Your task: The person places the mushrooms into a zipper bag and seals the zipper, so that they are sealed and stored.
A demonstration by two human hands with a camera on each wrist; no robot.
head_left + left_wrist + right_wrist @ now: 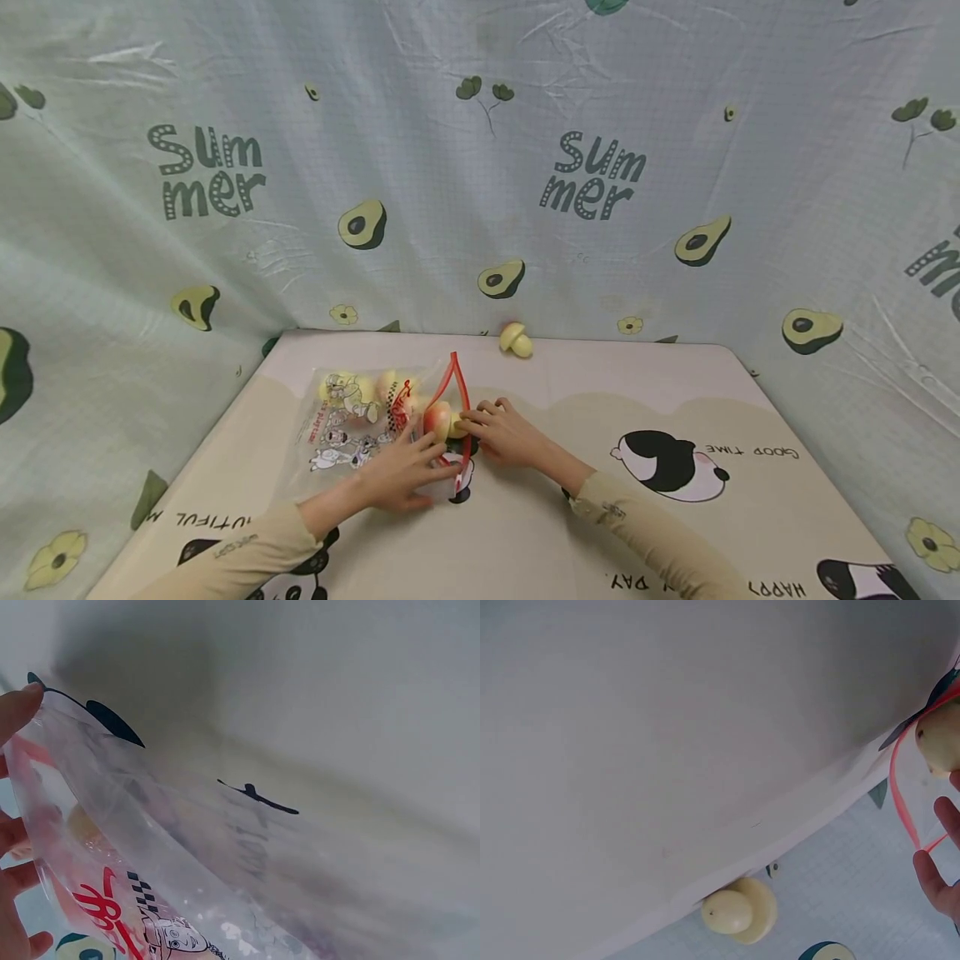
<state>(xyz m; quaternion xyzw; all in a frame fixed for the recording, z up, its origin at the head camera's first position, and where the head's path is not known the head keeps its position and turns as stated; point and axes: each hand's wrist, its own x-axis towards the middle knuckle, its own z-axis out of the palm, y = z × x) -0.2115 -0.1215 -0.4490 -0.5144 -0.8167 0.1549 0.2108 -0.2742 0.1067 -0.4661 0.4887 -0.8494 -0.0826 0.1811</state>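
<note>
A clear printed zip bag (300, 475) with a red strip along its mouth lies at the left of the table. Inside it are several yellow and reddish mushroom-shaped toys. At the mouth, which gapes to the right, sits a red-capped toy mushroom (437, 419). My left hand (405, 473) holds the bag near its mouth; in the left wrist view the thumb (19, 709) lies at the film's edge. My right hand (513, 435) reaches to the mouth from the right, fingers extended and spread, fingertips right at the mushroom's pale stem (939, 739) and the red strip (900, 795).
Another yellow toy mushroom (516, 340) rests at the table's back edge, against the hanging cloth (420, 167) printed with avocados. The tabletop (585, 400) carries flat printed cartoon animals and lettering.
</note>
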